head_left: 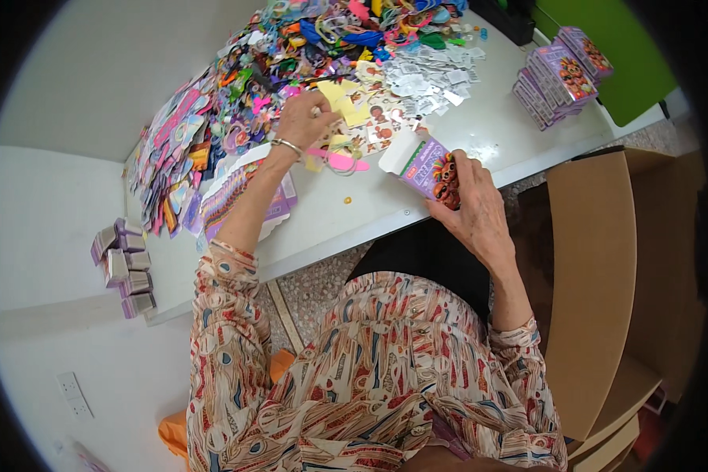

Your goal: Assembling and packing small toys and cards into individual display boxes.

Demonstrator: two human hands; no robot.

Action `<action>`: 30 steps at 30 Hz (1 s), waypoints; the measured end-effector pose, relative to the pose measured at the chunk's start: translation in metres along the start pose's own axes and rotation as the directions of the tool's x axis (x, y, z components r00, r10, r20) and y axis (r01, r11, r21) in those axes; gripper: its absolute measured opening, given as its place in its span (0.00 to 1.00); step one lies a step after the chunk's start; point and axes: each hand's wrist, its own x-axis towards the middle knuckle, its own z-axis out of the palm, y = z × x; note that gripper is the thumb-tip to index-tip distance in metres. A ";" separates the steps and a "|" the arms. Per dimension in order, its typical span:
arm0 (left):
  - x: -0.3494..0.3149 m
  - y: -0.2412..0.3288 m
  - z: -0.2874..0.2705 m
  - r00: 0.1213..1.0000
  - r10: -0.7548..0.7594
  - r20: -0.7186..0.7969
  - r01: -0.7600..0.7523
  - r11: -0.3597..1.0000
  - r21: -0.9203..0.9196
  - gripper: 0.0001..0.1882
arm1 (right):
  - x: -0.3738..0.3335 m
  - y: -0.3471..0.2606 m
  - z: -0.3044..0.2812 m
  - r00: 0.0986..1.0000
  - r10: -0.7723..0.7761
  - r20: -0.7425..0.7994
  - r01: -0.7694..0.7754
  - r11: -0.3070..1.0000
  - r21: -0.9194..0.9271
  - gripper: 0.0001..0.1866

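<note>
Open purple box in right hand, left hand in the sticker pile.
Right hand (476, 212) held the small purple box (429, 169), flap open, near table centre. Left hand (307, 118) pinched yellow sheets (344, 101) at 11 o'clock of the box. Risks, as I judge: a sleeve sweeping the loose pink strip (338, 160) off the edge, or the box tipping. White table (480, 134); box stack (558, 75) at 2 o'clock; cardboard carton (590, 299) at 5; speckled floor.
</note>
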 end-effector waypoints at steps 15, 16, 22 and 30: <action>0.114 0.073 0.051 0.967 -0.182 0.176 0.212 0.961 -0.175 0.15 | -0.005 0.021 -0.016 0.996 0.081 -0.047 -0.081 0.997 -0.010 0.40; 0.121 0.059 0.061 0.981 -0.137 0.134 0.146 0.988 -0.056 0.19 | -0.004 0.018 -0.016 0.996 0.074 -0.040 -0.074 0.997 -0.001 0.40; 0.134 0.088 0.075 0.890 -0.265 0.371 0.198 0.958 0.208 0.27 | -0.004 0.026 -0.018 0.994 0.098 -0.040 -0.097 0.995 0.010 0.39; 0.121 0.068 0.089 0.988 -0.085 0.132 0.064 0.986 0.155 0.12 | -0.004 0.025 -0.018 0.994 0.103 -0.027 -0.103 0.995 0.007 0.39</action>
